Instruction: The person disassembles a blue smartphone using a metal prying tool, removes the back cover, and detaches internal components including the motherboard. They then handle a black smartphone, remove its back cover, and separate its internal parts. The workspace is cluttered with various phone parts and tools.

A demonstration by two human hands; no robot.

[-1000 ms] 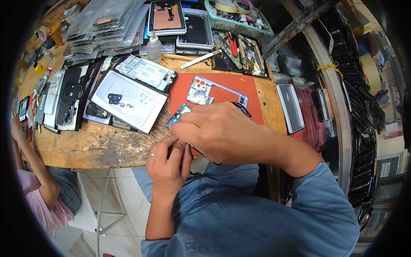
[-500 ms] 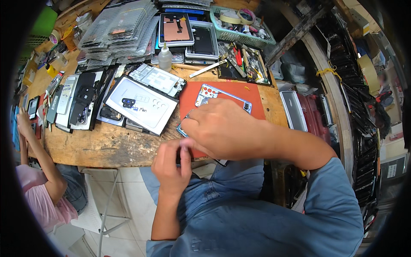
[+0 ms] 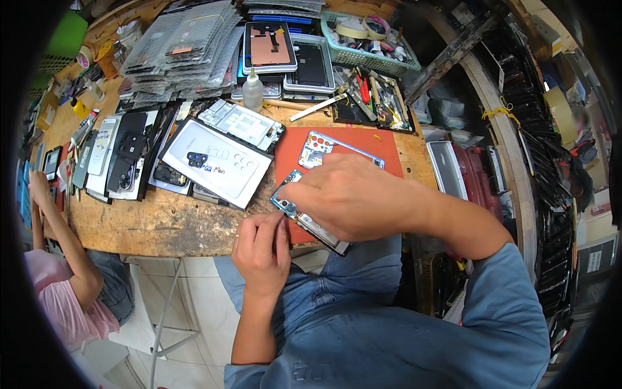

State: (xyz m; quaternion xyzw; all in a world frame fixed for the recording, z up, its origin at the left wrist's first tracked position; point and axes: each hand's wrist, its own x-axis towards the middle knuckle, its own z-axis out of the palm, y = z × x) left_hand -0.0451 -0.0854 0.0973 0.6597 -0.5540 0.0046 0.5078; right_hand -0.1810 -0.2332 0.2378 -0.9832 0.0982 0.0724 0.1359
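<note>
An opened phone [image 3: 287,205] lies slanted at the front of a red mat [image 3: 289,146], its blue circuit board and battery area showing in part. My right hand [image 3: 353,198] is over it, fingers curled down onto the board side. Its fingertips and anything in them are hidden. At the phone's left edge is my left hand [image 3: 262,249], thumb and fingers pinched together; I cannot make out what they hold. Behind my right hand, a phone mid-frame [image 3: 313,144] with round camera openings rests on the mat, partly covered.
Left of the mat lies a white phone box lid [image 3: 217,162] on stacked phone parts. A clear dropper bottle [image 3: 253,91], a tool tray [image 3: 389,104] and a green basket [image 3: 372,57] stand behind. At far left, another person's arms [image 3: 58,217] reach over the bench.
My right hand has shifted slightly right and down, uncovering more of the opened phone. The left hand's fingers have drawn closer together at the phone's edge.
</note>
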